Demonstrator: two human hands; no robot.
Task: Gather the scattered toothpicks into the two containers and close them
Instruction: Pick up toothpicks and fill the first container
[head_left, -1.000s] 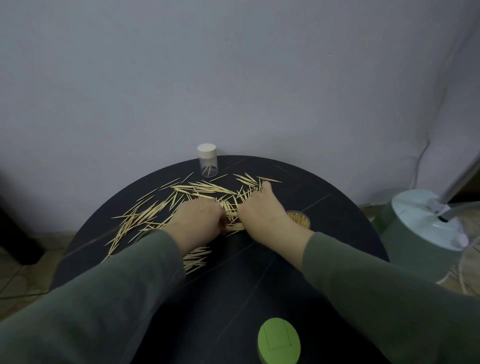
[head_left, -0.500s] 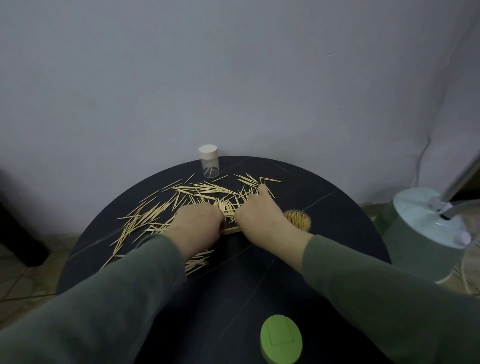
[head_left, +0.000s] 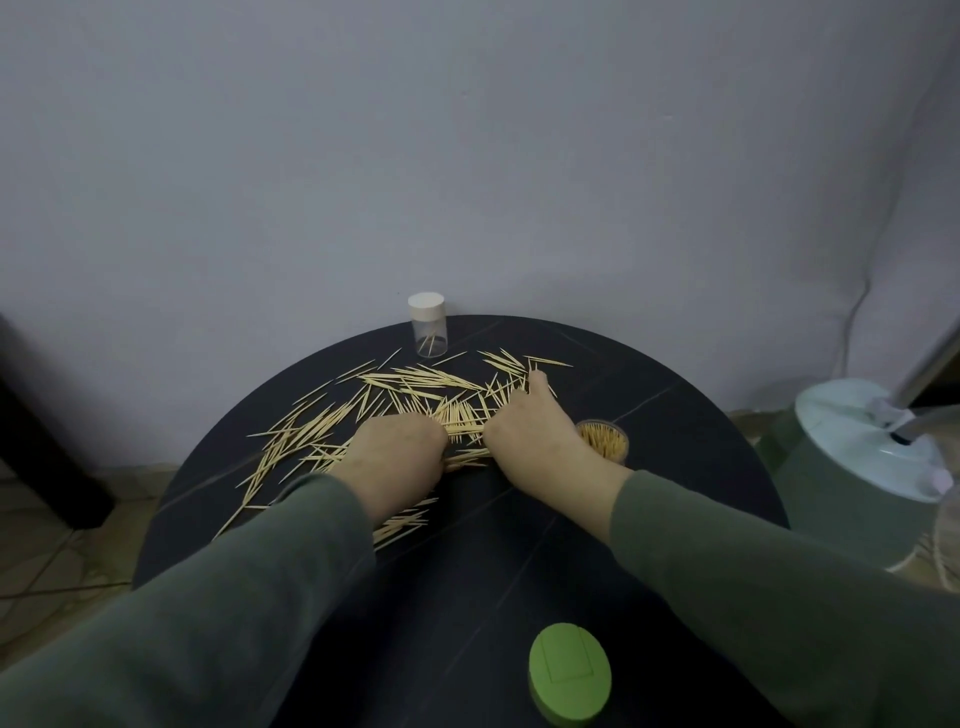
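Early stage — most toothpicks (head_left: 415, 387) lie scattered across the dark surface (head_left: 467, 597); open container (head_left: 605, 440) looks near full, capped jar (head_left: 427, 332) holds few. Left hand (head_left: 397, 449) and right hand (head_left: 535, 434) close together, fingers curled on a small bundle — green lid (head_left: 569, 680) off.

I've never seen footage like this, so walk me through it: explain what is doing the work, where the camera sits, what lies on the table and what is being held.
No machine here: a person in green sleeves works with two bare hands. The camera is worn on the head, looking forward and down. The round black table carries many scattered toothpicks. At its far edge stands a clear jar with a white cap, nearly empty. An open container full of toothpicks stands beside the right wrist, and a green lid lies at the near edge. The left hand and right hand hold a small bundle of toothpicks between them, fingers curled. A pale green appliance stands on the floor to the right.
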